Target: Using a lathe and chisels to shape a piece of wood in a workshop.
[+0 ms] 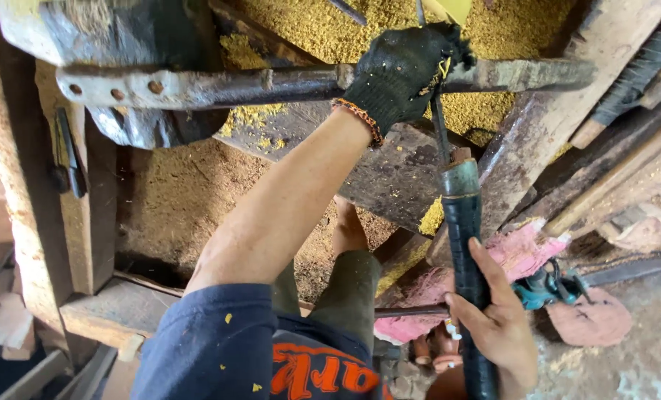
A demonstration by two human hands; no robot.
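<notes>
My left hand (401, 70), in a black knit glove with a braided wristband, is closed over a long grey metal bar (197, 85) that lies across a wooden bench. The bar has several holes near its left end. My right hand (497, 322) is bare and grips the black-wrapped handle of a long tool (460, 222). The tool's thin blade runs up beside the gloved hand and meets the bar there; its tip is hidden.
Yellow sawdust (360, 26) covers the bench top and floor. A heavy grey vise-like block (123, 44) sits at upper left. A teal power tool (545, 285) rests on pink cloth at right. Wooden planks (627, 155) lean at right. My knee (345, 296) is below.
</notes>
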